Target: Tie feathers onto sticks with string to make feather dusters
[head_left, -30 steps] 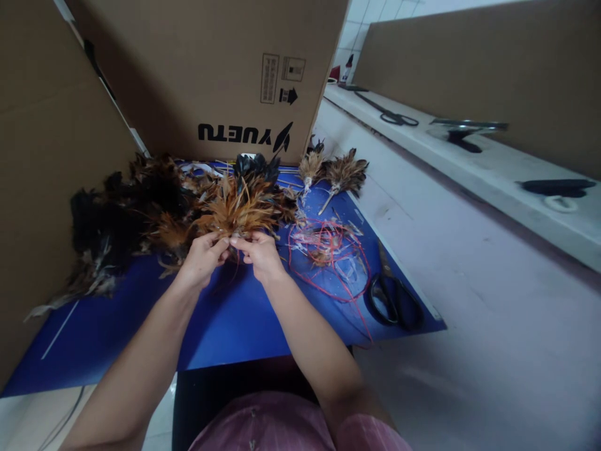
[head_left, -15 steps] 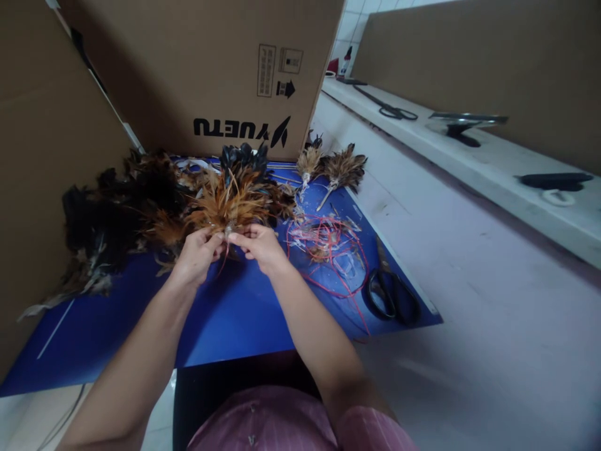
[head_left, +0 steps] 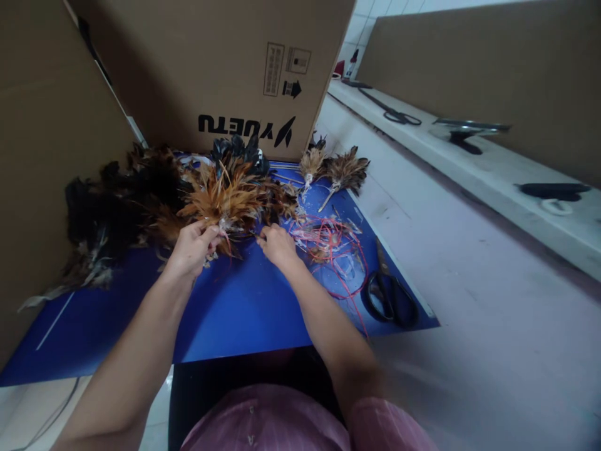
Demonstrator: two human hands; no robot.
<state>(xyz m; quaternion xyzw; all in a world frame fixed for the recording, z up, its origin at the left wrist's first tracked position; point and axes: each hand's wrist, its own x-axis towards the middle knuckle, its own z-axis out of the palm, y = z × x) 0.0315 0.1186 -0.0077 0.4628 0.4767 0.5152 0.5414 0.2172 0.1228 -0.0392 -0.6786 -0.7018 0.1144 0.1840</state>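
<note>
My left hand [head_left: 191, 247] pinches the bound base of a bundle of orange-brown feathers [head_left: 226, 195] that fans out away from me, with dark feathers behind it. A short pink-red string [head_left: 226, 238] hangs at the tied base. My right hand [head_left: 278, 245] is off the bundle, a little to its right and low over the blue table. Its fingers are closed together at the tips; what lies between them, if anything, is too small to make out. Beside that hand is a tangle of red string [head_left: 328, 238] with clear plastic strands.
Black-handled scissors [head_left: 389, 297] lie on the blue table [head_left: 235, 319] at the right. Dark loose feathers [head_left: 101, 213] pile up at left. Two small feather bundles [head_left: 347, 170] rest at the back right. A cardboard box [head_left: 188, 69] stands behind; a ledge [head_left: 493, 175] holds tools.
My right hand has let go of the bundle's base and moved right, away from it. My left hand still holds the bundle, which has tilted slightly left.
</note>
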